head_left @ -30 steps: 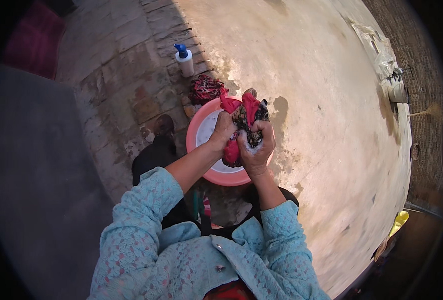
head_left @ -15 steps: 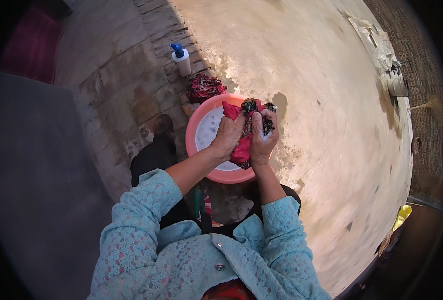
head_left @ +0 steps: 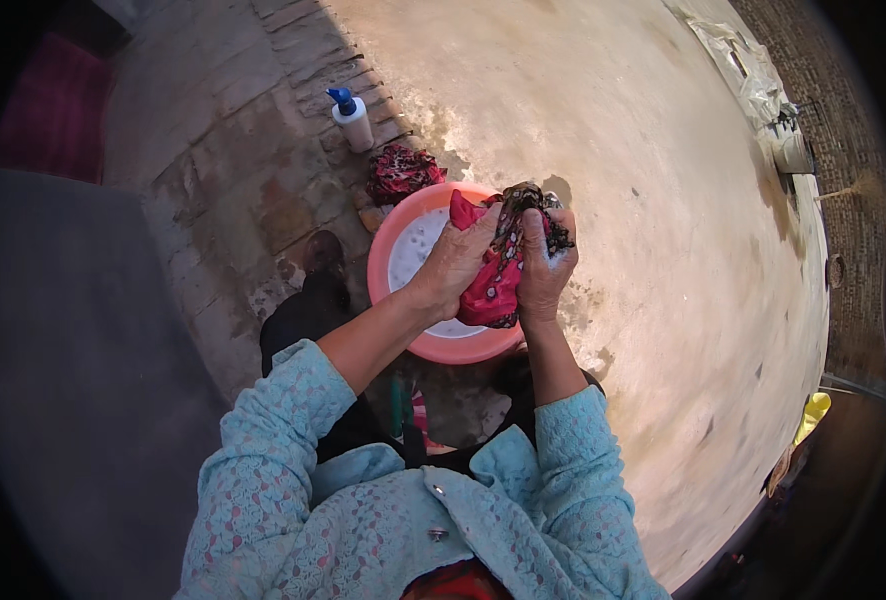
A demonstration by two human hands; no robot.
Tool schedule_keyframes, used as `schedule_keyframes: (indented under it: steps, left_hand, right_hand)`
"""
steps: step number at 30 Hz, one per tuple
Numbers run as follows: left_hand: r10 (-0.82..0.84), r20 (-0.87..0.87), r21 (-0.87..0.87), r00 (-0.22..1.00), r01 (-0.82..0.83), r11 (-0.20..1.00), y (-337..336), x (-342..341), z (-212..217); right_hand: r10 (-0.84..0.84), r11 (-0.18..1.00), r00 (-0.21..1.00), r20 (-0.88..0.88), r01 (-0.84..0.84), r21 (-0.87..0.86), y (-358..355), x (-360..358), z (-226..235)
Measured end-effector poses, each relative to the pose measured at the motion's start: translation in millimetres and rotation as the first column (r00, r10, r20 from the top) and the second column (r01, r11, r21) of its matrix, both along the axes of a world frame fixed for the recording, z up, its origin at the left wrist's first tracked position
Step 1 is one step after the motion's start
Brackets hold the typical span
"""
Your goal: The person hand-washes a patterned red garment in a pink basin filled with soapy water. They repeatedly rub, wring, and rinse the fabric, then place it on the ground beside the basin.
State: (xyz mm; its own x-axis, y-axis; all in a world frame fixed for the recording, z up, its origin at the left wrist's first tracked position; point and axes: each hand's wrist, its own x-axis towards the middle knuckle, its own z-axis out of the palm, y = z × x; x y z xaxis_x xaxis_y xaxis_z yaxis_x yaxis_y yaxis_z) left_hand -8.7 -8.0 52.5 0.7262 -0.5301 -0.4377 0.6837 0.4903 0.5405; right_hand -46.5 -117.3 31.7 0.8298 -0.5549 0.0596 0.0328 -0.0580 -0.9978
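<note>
Both my hands grip a wet red cloth (head_left: 490,290) with a black and white pattern, held bunched above a pink basin (head_left: 383,250). My left hand (head_left: 455,262) is closed around its left side. On the other side, my right hand (head_left: 545,268) is closed on the dark patterned part, and a little foam whitens its fingers. Soapy water (head_left: 411,250) with suds shows in the basin, partly hidden behind my hands and the cloth.
Just beyond the basin lies a crumpled red and black cloth (head_left: 403,174). A pale bottle with a blue pump top (head_left: 354,122) stands on the brick paving behind it. My shoe (head_left: 325,252) is left of the basin. A whitish sheet (head_left: 748,75) lies at the far right.
My hands have lifted the cloth slightly and moved a little apart, the right one shifting rightward. More of the cloth's patterned part now shows between them.
</note>
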Motion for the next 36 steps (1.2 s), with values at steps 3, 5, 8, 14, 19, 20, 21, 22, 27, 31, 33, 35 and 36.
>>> schedule_keyframes:
  steps: [3,5,8,14,19,20,21,22,27,31,33,35,36]
  left_hand:
    - [-0.010,-0.004,-0.117,1.000,0.009,0.993,3,10,6]
    - [0.012,0.023,-0.155,1.000,-0.008,0.988,10,21,7]
    - [0.102,0.054,-0.171,0.993,-0.091,0.981,25,36,8]
    - [0.081,0.051,0.159,0.995,-0.088,0.983,31,37,-6]
    - [-0.325,-0.156,0.063,0.933,0.337,0.939,18,11,-17]
    - [-0.369,-0.176,-0.096,0.912,0.357,0.929,16,8,-16]
    - [-0.317,-0.144,-0.169,0.938,0.292,0.941,12,9,-14]
    - [-0.268,-0.118,-0.247,0.956,0.233,0.941,7,10,-11]
    - [-0.193,0.051,-0.168,0.980,0.199,0.966,19,29,-38]
    - [0.031,-0.142,-0.240,0.989,-0.065,0.969,15,-1,-23]
    - [0.007,0.146,-0.021,0.989,-0.004,1.000,2,-2,-17]
    - [0.044,0.152,0.014,0.987,-0.046,0.999,-7,-8,-11]
    - [0.042,0.150,0.002,0.988,-0.043,0.999,-6,-5,-14]
  right_hand:
    - [0.032,0.822,0.999,0.013,-0.034,0.569,-3,3,18]
    - [0.041,0.618,0.996,0.085,-0.092,0.781,-6,4,23]
    - [0.068,0.463,0.968,0.240,-0.243,0.852,-19,4,24]
    - [-0.013,0.589,0.951,0.308,-0.242,0.771,-41,4,13]
    - [-0.025,0.544,0.934,0.355,-0.286,0.789,-64,0,6]
    - [-0.040,0.548,0.958,0.284,-0.217,0.808,-58,-1,10]
    - [0.001,0.581,0.949,0.315,-0.257,0.772,-50,-1,14]
    - [0.038,0.615,0.940,0.340,-0.290,0.733,-32,0,30]
    - [0.526,0.559,0.850,0.034,-0.315,-0.767,37,-21,47]
    - [0.146,0.744,0.971,0.192,0.020,-0.668,28,-11,21]
    - [-0.107,0.981,0.994,-0.011,0.104,-0.165,4,7,14]
    - [-0.044,0.994,0.995,-0.086,0.052,0.096,-13,9,7]
    - [-0.034,0.979,0.998,-0.046,0.043,0.198,-8,6,0]
